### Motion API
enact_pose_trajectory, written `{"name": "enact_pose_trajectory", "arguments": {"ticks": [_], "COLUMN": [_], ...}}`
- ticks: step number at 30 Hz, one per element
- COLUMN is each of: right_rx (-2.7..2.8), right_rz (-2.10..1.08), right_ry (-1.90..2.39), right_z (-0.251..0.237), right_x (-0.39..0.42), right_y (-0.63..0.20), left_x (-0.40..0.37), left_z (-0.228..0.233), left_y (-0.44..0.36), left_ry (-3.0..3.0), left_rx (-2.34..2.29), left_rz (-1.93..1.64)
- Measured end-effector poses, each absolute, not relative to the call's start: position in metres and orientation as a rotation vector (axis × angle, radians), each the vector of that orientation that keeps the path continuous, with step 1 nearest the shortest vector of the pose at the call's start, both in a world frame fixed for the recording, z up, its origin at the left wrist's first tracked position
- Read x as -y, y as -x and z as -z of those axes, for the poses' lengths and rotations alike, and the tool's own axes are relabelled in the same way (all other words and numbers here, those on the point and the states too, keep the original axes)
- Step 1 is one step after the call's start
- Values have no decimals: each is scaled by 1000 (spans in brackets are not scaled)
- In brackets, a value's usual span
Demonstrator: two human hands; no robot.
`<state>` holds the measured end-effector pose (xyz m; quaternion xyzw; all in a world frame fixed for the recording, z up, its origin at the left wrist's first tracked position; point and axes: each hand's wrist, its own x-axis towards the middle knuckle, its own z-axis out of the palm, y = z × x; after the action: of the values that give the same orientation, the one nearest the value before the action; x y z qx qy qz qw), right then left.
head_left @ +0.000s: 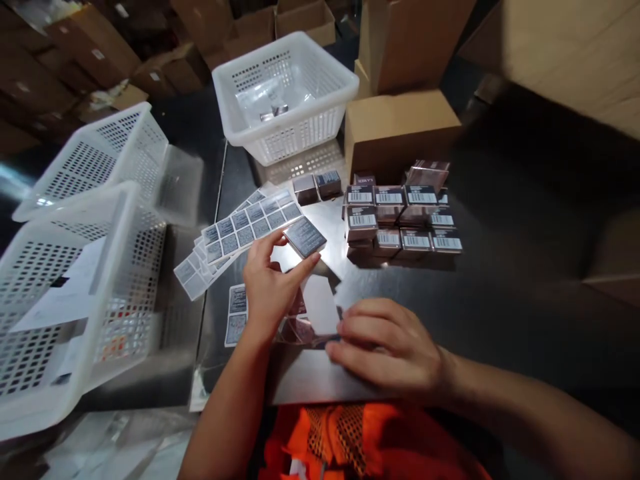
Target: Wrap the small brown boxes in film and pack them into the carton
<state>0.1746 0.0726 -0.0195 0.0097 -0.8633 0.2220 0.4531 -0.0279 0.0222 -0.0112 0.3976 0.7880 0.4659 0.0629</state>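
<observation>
My left hand (275, 273) grips a small box (305, 237) with a dark printed label on top, thumb and fingers on opposite edges. Below it, a blank white piece (321, 305) lies at a slant over dark, shiny wrapped boxes (297, 328) that are partly hidden. The curled fingertips of my right hand (390, 343) meet the lower right corner of this white piece. Sheets of printed labels (250, 227) lie fanned out left of the held box. Another label sheet (236, 313) is partly covered by my left wrist.
Stacked small boxes with barcode labels (403, 213) stand to the right. Two more small boxes (317, 187) sit behind the label sheets. A white basket (285, 133) is at the back, more white baskets (107, 280) are at left, and a cardboard box (400, 127) stands behind the stack.
</observation>
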Motion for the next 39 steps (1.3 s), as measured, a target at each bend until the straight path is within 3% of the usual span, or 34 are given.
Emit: {"name": "enact_pose_trajectory", "arguments": {"ticks": [5, 14, 39], "right_rx": [1888, 1291, 1328], "right_rz": [-1086, -1966, -2039], "right_ry": [-30, 605, 813], "right_z": [-7, -17, -17], "right_x": [-88, -109, -110], "right_y": [-184, -194, -191], "left_x": [-23, -13, -15], "left_z": [12, 23, 26], "left_y": [22, 3, 2], "left_ry": [-1059, -1215, -1282], "left_rx": [-1898, -1349, -1304], "left_rz": [-1556, -1460, -1337]}}
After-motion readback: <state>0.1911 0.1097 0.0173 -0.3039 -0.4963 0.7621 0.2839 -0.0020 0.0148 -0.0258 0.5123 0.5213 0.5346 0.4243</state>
